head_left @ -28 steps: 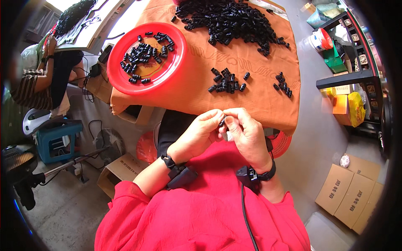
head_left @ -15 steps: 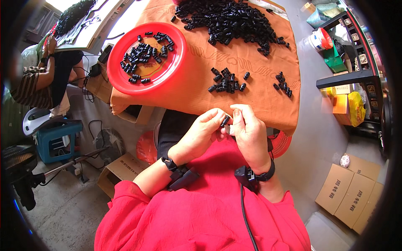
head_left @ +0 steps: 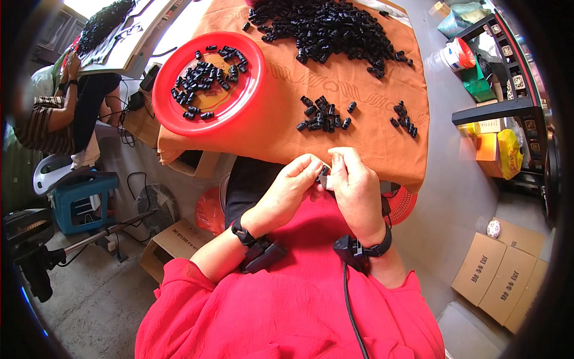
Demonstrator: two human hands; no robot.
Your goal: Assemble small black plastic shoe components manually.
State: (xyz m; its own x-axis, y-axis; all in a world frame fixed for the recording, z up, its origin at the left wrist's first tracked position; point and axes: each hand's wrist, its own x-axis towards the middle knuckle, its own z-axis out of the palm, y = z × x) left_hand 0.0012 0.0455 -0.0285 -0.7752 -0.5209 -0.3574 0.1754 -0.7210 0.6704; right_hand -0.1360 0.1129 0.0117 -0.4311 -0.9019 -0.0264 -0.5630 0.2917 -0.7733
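My left hand (head_left: 286, 190) pinches a small black plastic piece (head_left: 324, 171), short and tube-like, just off the near edge of the table. Against it, my right hand (head_left: 359, 197) is closed on a small pale piece (head_left: 328, 182) whose kind I cannot make out. The fingertips of both hands nearly meet, and they hide most of the two pieces. Beyond my hands a small group of similar black pieces (head_left: 324, 117) lies on the orange cloth (head_left: 269, 146). A smaller cluster (head_left: 405, 121) is to its right.
A red round tray (head_left: 254, 78) with several black pieces stands at the left of the table. A large black heap (head_left: 335, 30) covers the far side. A person (head_left: 57, 116) sits at another table, far left. Cardboard boxes (head_left: 493, 278) stand at right; a cable (head_left: 353, 311) crosses my lap.
The black piece has turned slightly between my fingers, and less of it shows. My right fingers have shifted slightly upward and left over it. The table's contents look the same.
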